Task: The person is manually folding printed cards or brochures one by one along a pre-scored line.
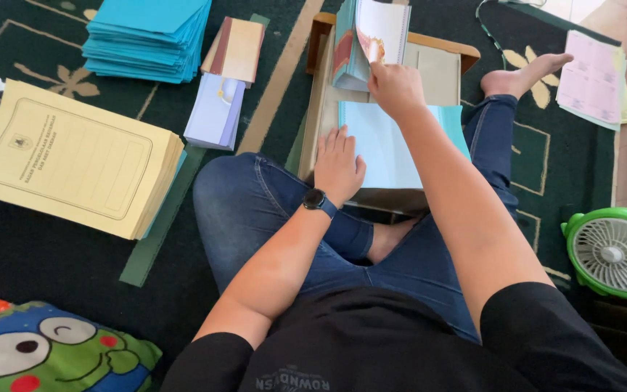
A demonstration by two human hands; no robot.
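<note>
Keep your left hand [339, 165] pressed flat, fingers spread, at the left edge of the blue sheet [386, 149] on the small table [321, 87] — and, with your right hand [395, 87] pinching the booklet [371, 40] beyond the sheet, turn each page squarely.

place: home floor | cues: patterned carpet [52, 254], cartoon cushion [45, 356], small green fan [615, 254]

Head-worn view, steeply downward, close over lap
</note>
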